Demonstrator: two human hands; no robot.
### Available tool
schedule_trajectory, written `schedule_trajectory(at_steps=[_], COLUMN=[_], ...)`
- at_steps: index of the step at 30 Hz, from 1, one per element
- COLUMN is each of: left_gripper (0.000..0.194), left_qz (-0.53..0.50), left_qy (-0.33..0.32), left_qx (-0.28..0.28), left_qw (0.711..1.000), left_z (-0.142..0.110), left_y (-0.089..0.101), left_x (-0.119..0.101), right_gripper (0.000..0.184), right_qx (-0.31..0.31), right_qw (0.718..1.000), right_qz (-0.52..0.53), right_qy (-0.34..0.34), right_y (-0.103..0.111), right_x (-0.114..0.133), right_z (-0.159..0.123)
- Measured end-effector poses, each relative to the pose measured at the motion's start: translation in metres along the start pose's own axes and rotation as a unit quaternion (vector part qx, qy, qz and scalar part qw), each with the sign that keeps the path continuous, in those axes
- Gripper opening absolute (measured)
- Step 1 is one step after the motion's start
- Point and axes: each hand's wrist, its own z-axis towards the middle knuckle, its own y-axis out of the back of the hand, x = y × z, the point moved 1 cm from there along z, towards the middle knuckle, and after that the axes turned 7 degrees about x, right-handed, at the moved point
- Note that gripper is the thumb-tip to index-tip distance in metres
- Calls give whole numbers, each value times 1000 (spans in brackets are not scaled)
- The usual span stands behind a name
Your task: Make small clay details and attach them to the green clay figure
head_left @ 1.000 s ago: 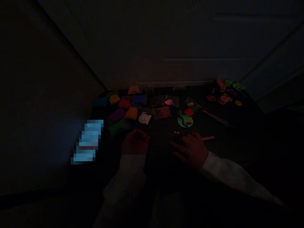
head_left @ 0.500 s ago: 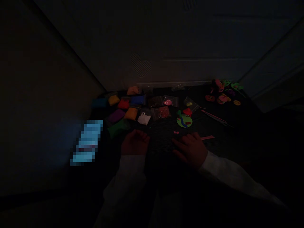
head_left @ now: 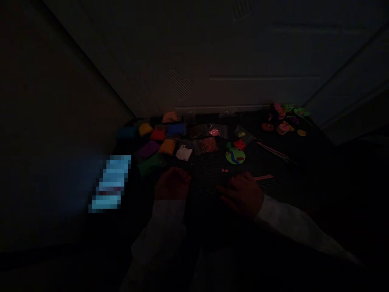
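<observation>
In very dim light my left hand rests on the dark table with its fingers curled in; anything inside them is hidden. My right hand lies to the right, index finger and thumb stretched leftward and apart, the other fingers bent. I see nothing held in it. Two small pink dots lie just beyond its fingers. Behind them is a round green clay piece with blue, red and dark parts on it. A flat pink strip sits beside the right knuckles.
Bags of coloured clay, among them a white one and a green one, spread across the back left. Thin pink tools lie right of the green piece. Several finished-looking clay shapes are at the back right. A lit, pixelated screen glows at left.
The right hand's extended fingers shift slightly. The left hand keeps its curled pose. The whole view drifts a little, and the objects stay in place.
</observation>
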Motion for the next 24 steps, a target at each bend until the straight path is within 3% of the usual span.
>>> schedule_trajectory(at_steps=[12, 18, 24], left_gripper=[15, 15, 15], left_qz=[-1, -5, -2], left_qy=[1, 10, 11], left_qx=[-13, -4, -8], left_qw=[1000, 1000, 1000], left_z=[0, 2, 2], left_y=[0, 2, 2], left_x=[0, 0, 0], right_gripper=[37, 33, 32], right_qx=[-10, 12, 7], right_qw=[998, 999, 999], right_qz=[14, 12, 2], right_qy=[-64, -38, -54], right_y=[0, 0, -2], right_x=[-4, -3, -3], right_z=[-2, -3, -3])
